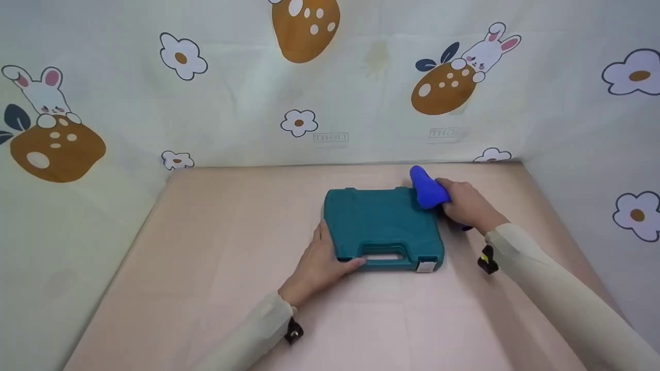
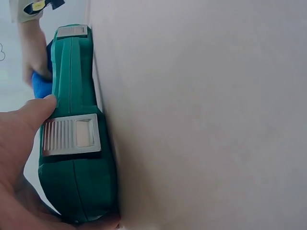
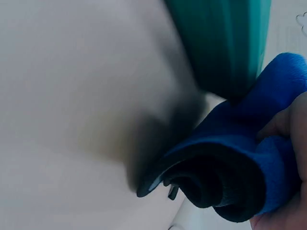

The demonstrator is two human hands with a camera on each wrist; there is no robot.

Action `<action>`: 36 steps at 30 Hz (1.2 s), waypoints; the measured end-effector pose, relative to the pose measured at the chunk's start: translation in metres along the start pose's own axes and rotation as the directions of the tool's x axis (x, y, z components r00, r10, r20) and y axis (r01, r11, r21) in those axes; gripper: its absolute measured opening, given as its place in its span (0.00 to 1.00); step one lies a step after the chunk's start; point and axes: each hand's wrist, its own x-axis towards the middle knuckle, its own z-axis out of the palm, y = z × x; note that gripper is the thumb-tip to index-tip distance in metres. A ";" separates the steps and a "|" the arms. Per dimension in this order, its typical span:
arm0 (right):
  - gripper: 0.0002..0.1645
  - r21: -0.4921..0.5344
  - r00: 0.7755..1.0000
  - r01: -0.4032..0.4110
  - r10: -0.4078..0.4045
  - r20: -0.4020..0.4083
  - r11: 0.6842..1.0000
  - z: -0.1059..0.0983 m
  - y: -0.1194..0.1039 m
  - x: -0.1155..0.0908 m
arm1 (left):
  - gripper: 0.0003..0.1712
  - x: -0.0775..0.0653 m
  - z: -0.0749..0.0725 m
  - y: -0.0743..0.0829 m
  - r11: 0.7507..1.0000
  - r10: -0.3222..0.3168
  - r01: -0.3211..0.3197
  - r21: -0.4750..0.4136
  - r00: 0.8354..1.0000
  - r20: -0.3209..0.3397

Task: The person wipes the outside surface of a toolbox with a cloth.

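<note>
A teal-green plastic carrying case (image 1: 381,219) lies flat on the table, its handle and latches toward the front. My left hand (image 1: 320,265) holds its left front corner, the thumb (image 2: 41,112) on the front part near a metal latch (image 2: 72,135) and the fingers along the left side. At the far right corner, my right hand (image 1: 468,203) grips a bunched blue cloth (image 1: 429,190) with a black underside (image 3: 216,179). That cloth lies against the case's right side and partly over its top. Some of the right fingers are hidden behind the cloth.
The light pink tabletop (image 1: 232,232) meets a patterned backdrop (image 1: 371,87) at the back and on both sides. A second latch (image 1: 426,266) sits at the case's right front corner. Black wrist straps (image 1: 488,259) hang below the sleeves.
</note>
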 end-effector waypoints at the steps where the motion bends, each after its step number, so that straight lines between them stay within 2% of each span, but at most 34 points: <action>1: 0.37 0.001 1.000 -0.003 0.003 -0.005 1.000 0.000 -0.004 0.002 | 0.74 0.000 0.000 0.000 1.000 -0.002 0.002 -0.001 1.000 0.002; 5: 0.37 0.003 0.999 -0.007 0.007 -0.035 1.000 0.002 -0.017 0.009 | 0.74 0.002 0.002 0.001 1.000 -0.016 0.016 0.004 1.000 0.008; 11: 0.36 0.012 0.997 0.028 -0.027 -0.078 1.000 0.003 -0.028 0.017 | 0.71 0.007 0.002 0.003 1.000 -0.020 0.020 0.018 1.000 0.004; 16: 0.34 0.015 0.996 0.033 -0.032 -0.078 0.999 0.002 -0.033 0.023 | 0.70 0.014 0.003 0.006 0.998 -0.045 0.045 0.036 0.999 0.009; 21: 0.33 0.038 0.998 0.017 -0.014 -0.068 0.999 0.001 -0.034 0.028 | 0.69 0.020 0.003 0.011 0.997 -0.062 0.062 0.049 0.998 0.013; 28: 0.30 0.111 0.996 -0.044 0.052 -0.069 0.993 0.001 -0.023 0.031 | 0.67 0.027 0.006 0.015 0.997 -0.057 0.058 0.053 0.998 -0.006; 32: 0.30 0.111 0.997 -0.024 0.033 -0.076 0.994 0.002 -0.021 0.033 | 0.66 0.030 0.008 0.015 0.997 -0.058 0.059 0.058 0.998 -0.021; 36: 0.29 0.076 0.996 0.006 0.001 -0.086 0.997 0.004 -0.031 0.037 | 0.65 0.032 0.009 0.016 0.996 -0.056 0.058 0.062 0.998 -0.040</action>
